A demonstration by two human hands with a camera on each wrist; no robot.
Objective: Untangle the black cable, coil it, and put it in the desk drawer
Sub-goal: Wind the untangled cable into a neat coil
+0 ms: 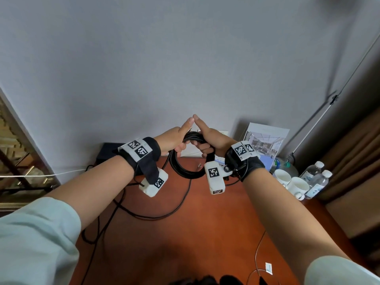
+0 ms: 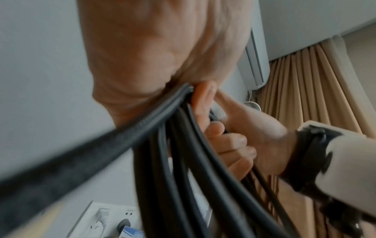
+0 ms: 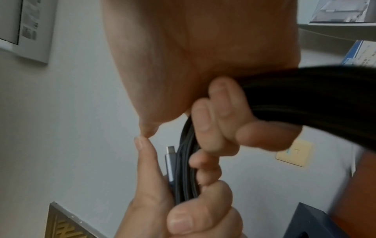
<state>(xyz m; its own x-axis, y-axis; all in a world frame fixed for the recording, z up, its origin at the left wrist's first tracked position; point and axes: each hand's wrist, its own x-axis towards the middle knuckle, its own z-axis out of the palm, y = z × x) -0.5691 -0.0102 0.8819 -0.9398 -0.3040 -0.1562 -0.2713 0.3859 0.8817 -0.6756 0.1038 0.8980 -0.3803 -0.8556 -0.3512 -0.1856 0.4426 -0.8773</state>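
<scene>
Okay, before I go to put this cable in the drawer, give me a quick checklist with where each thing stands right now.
1. Cable coiled: ok. The black cable hangs in several loops above the desk.
2. Both hands holding the coil: ok. The left hand and right hand grip the top of the bundle, thumb tips touching.
3. Plug end tucked in: not ok. A metal plug sticks out beside the strands.
4. No tail left loose: cannot tell. Black cords lie on the desk; whether they join the coil is hidden.
5. Drawer open: cannot tell. No drawer is in view.
6. Cups clear of the coil: ok.
</scene>
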